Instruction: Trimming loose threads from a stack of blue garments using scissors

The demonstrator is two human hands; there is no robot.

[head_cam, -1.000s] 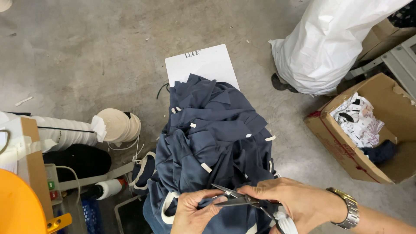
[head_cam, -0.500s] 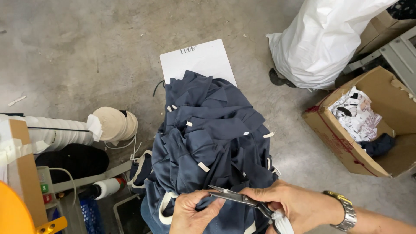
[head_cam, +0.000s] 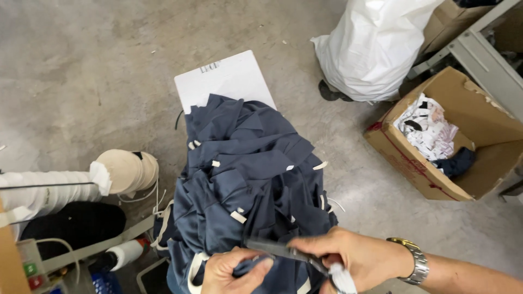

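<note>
Scissors (head_cam: 283, 251) sit clasped in the right hand (head_cam: 362, 258) while the left hand (head_cam: 234, 272) pinches soft, limp navy fabric (head_cam: 245, 179), best held near its edge.

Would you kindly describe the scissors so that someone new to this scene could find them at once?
Start at the big pile of navy garments in the middle of the concrete floor, then drop to its near edge, where two hands meet. The scissors are the slim dark blades held in the right hand, which wears a metal wristwatch, pointing toward the left hand: the only hard metal among soft cloth.
</note>
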